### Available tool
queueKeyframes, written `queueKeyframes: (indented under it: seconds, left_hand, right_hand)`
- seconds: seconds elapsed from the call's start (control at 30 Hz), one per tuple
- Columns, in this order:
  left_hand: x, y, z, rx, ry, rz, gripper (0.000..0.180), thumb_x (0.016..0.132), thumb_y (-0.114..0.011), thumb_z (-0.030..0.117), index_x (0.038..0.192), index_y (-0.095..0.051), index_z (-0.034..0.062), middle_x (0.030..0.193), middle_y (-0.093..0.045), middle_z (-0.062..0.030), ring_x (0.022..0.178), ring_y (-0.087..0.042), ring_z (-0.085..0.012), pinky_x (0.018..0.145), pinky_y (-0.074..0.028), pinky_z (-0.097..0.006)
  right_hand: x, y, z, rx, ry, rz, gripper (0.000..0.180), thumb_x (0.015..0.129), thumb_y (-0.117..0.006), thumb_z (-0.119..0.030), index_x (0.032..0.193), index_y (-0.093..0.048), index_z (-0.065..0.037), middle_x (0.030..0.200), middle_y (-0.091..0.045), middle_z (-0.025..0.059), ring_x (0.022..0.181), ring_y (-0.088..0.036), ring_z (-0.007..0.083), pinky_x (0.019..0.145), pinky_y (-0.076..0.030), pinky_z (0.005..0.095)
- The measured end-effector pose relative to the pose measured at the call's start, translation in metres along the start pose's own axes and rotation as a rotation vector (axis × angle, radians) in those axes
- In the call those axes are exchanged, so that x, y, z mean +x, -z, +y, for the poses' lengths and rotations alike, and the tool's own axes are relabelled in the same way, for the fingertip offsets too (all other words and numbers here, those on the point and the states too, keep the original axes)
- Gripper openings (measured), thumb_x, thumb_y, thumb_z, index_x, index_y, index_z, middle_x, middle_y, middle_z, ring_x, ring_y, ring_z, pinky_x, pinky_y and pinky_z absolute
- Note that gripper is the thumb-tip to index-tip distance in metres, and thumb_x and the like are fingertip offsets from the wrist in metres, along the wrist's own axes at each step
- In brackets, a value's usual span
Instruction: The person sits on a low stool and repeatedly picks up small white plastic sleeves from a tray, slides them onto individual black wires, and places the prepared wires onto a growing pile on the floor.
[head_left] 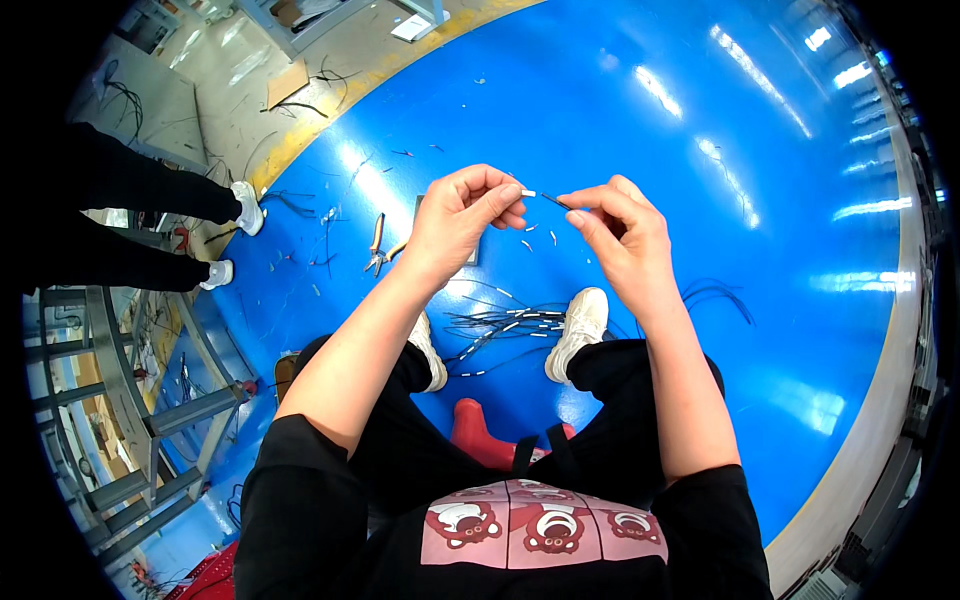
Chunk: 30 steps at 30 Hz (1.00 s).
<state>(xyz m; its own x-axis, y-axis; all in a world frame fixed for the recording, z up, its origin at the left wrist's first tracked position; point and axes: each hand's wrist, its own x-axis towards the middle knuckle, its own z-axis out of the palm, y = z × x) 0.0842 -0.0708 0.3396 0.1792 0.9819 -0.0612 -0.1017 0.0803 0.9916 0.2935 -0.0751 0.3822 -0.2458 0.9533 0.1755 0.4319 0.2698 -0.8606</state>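
Observation:
My left hand (462,215) pinches a small white sleeve (529,193) between thumb and forefinger. Facing it, my right hand (628,235) grips a thin black wire (553,200) near its end, which points at the sleeve. Whether the wire's tip is inside the sleeve is too small to tell. Below my hands, between my shoes, a loose bunch of black wires (490,326) with white sleeves lies on the blue floor. Pliers with yellow handles (377,240) lie to the left of my left forearm. A flat grey object (473,254) is partly hidden behind that wrist.
Several small white pieces (527,245) are scattered on the floor below my hands. At the left stands another person in black trousers (150,190) and white shoes, beside a metal frame (125,370). Wire scraps (290,203) lie near the yellow floor line. Something red (480,435) shows under me.

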Motion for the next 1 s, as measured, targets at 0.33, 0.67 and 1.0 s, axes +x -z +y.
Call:
queueKeyframes:
  seconds: [0.33,0.67,1.0]
  left_hand:
    - [-0.0033,-0.0047,0.005,-0.026,-0.054,-0.029,0.016,0.094,-0.062,0.016,0.101,-0.065,0.0017,0.089,-0.069,-0.0077,0.08,-0.066,-0.0128,0.075,-0.051,-0.025]
    - [-0.0039,-0.0015,0.0068,0.005,-0.083,-0.042,0.016,0.095,-0.059,0.014,0.102,-0.064,0.0002,0.088,-0.068,-0.0081,0.082,-0.066,-0.0138,0.077,-0.052,-0.026]
    - [-0.0037,-0.0011,0.0016,0.178,-0.112,-0.008,0.015,0.095,-0.058,0.012,0.101,-0.064,-0.0013,0.088,-0.068,-0.0076,0.083,-0.066,-0.0132,0.077,-0.053,-0.026]
  right_hand:
    - [-0.003,-0.0009,0.0028,-0.004,0.036,0.009,0.012,0.082,-0.069,-0.002,0.092,-0.072,-0.008,0.073,-0.048,0.0032,0.063,-0.048,0.0119,0.055,-0.039,0.0275]
    - [-0.001,-0.0057,0.0032,-0.056,0.088,0.018,0.014,0.08,-0.07,0.0,0.091,-0.071,-0.008,0.073,-0.048,0.0054,0.062,-0.049,0.0151,0.055,-0.04,0.0295]
    - [-0.0024,-0.0058,0.0027,-0.144,0.118,0.023,0.012,0.08,-0.07,-0.001,0.09,-0.069,-0.007,0.074,-0.047,0.0075,0.064,-0.051,0.0186,0.057,-0.041,0.0319]
